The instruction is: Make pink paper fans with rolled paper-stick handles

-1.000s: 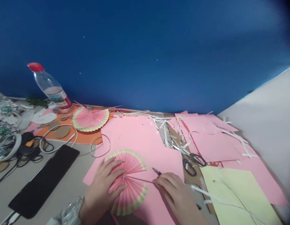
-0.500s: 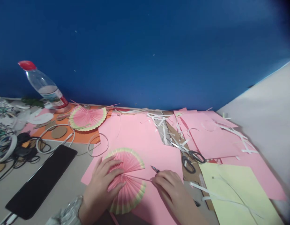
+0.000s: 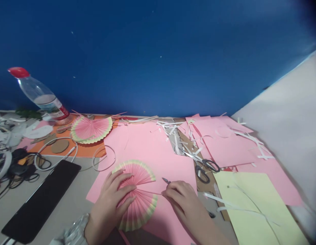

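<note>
A round fan of pleated pink paper with a yellow-green edge [image 3: 145,206] lies on pink paper [image 3: 152,143], with a wedge-shaped gap on its right. My left hand [image 3: 114,195] rests on the fan's left half, fingers spread and pressing near the centre. From that centre a thin pink paper strip [image 3: 150,192] runs right to the fingertips of my right hand [image 3: 184,200]. The right hand is closed in a pinch, and the pointed metal tip of what looks like a pen [image 3: 166,180] sticks out of it. Its fingers hide the strip's end and the pen's body.
Black-handled scissors [image 3: 202,165] lie right of the fan, near paper scraps [image 3: 170,127] and a yellow sheet [image 3: 249,194]. To the left are a phone [image 3: 43,200], cables [image 3: 22,166], a second fan [image 3: 91,131] and a bottle [image 3: 43,97]. A blue wall [image 3: 158,61] stands behind.
The view has shifted a little, so most things sit slightly further left. Both hands keep nearly the same pose on the fan and the strip.
</note>
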Available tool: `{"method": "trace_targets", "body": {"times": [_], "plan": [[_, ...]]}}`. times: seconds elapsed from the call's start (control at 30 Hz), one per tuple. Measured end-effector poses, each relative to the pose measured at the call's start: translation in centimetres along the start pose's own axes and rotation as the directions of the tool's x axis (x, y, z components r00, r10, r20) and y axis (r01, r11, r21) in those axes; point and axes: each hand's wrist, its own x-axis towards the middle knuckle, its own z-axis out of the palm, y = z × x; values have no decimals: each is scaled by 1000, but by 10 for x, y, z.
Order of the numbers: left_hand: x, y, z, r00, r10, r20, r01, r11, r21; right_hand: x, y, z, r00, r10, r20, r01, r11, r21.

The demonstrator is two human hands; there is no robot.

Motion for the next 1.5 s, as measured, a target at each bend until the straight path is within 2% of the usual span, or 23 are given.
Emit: {"method": "trace_targets", "body": {"times": [0.6, 0.77, 1.03, 1.2, 1.5], "plan": [[4, 2, -3, 1000, 15, 26, -14, 999, -33, 2, -15, -6, 998, 45, 42, -42, 998, -55], [6, 4, -6, 1000, 15, 24, -14, 999, -51, 11, -27, 2, 996, 63, 60, -57, 993, -99], [6, 3, -5, 1000, 27, 11, -26, 997, -68, 33, -39, 15, 996, 5, 87, 5, 993, -118], [4, 2, -2, 999, 32, 3, -31, 996, -81, 37, -40, 19, 994, -33, 102, 42, 995, -86], [4, 2, -3, 1000, 21, 17, -19, 995, -100, 36, -40, 23, 996, -40, 85, 37, 999, 36]]}}
